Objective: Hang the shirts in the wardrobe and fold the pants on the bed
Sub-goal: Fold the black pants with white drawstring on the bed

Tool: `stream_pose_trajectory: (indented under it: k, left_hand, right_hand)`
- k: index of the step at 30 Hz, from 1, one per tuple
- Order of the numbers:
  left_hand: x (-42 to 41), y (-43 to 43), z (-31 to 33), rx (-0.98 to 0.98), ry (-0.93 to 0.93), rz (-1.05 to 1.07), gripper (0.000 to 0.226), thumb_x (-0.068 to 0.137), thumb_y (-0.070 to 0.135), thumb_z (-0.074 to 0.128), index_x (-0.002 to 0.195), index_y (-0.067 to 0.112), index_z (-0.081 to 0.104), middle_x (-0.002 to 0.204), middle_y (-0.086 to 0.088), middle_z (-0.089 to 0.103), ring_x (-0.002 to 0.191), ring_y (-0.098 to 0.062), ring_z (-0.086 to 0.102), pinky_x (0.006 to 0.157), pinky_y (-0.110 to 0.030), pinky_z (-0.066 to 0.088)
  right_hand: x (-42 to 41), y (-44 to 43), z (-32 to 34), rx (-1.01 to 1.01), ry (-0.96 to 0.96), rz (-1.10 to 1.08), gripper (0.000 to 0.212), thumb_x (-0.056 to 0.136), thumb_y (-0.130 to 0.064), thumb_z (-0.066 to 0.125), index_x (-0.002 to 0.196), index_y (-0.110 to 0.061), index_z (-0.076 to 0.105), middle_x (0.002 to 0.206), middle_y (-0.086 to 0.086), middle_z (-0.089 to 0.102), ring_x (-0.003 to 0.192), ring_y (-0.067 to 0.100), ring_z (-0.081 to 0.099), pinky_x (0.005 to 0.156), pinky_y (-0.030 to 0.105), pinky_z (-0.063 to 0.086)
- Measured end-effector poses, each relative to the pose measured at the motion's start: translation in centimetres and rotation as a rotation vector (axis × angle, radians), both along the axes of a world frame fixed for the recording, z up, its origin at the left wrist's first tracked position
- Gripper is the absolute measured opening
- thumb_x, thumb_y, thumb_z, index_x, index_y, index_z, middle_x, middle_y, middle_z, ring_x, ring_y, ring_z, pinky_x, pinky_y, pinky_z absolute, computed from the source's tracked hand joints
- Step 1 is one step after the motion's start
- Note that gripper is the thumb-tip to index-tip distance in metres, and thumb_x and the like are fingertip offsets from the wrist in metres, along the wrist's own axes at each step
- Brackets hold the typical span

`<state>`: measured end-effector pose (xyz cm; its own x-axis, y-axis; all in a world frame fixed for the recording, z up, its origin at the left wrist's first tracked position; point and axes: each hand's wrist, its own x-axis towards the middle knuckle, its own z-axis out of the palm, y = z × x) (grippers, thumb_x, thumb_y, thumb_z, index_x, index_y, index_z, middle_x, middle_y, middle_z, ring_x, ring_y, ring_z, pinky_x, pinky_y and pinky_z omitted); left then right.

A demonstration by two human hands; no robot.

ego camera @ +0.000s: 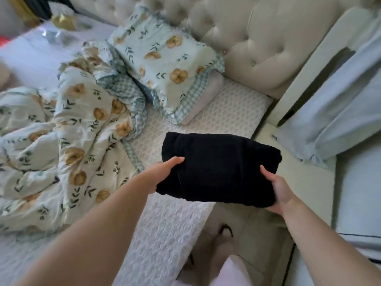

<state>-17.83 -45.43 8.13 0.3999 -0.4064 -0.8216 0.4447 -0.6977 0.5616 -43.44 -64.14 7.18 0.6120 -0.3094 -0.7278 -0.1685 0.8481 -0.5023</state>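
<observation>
Holding folded black pants [218, 168] above the mattress [216, 112] edge, clamped at both short ends.
Lies lengthwise 9 to 3 o'clock: left hand [165, 174] gripping at 9, right hand [278, 188] at 4, bare mattress beyond at 12.

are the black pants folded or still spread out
Folded: the black pants form one compact rectangular bundle, gripped at its ends by the left hand and right hand.

The left forearm [99, 219] and right forearm [321, 234] are bare from the wrist down to the picture's lower edge. The left hand [165, 174] and right hand [278, 193] are bare too. Low between the arms shows pale pink clothing [235, 271], too blurred to tell its cut.
</observation>
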Motion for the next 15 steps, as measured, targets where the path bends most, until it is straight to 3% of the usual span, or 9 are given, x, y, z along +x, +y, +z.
stream_pose_trajectory:
  k: [4, 8, 15]
  left_hand:
    - [-3.2, -1.1, 5.1, -0.055, -0.129, -0.184, 0.076, 0.037, 0.073, 0.07, 0.091, 0.02, 0.062, 0.069, -0.001, 0.073, 0.066, -0.026, 0.072, 0.059, -0.036, 0.058]
    - [-6.6, -1.7, 8.2, -0.124, -0.203, -0.345, 0.062, 0.056, 0.071, 0.069, 0.093, 0.022, 0.062, 0.069, -0.001, 0.073, 0.061, -0.023, 0.071, 0.045, -0.027, 0.047]
    - [-12.4, -2.8, 11.8, -0.21, -0.213, -0.598, 0.058, 0.071, 0.065, 0.067, 0.103, 0.017, 0.063, 0.076, -0.006, 0.072, 0.055, -0.021, 0.065, 0.042, -0.025, 0.04]
  right_hand:
    - [-6.1, 3.1, 3.7, -0.021, -0.033, -0.112, 0.047, 0.076, -0.042, 0.066, 0.112, -0.012, 0.069, 0.118, 0.018, 0.064, 0.104, 0.038, 0.063, 0.075, 0.046, 0.054]
    - [-11.7, 5.4, 7.2, -0.108, -0.023, -0.186, 0.04, 0.079, -0.037, 0.067, 0.109, -0.012, 0.071, 0.117, 0.016, 0.065, 0.104, 0.035, 0.064, 0.075, 0.043, 0.055]
    - [-20.5, 10.2, 11.3, -0.201, -0.025, -0.293, 0.045, 0.078, -0.031, 0.069, 0.12, -0.013, 0.062, 0.118, 0.012, 0.065, 0.106, 0.029, 0.064, 0.076, 0.037, 0.057]
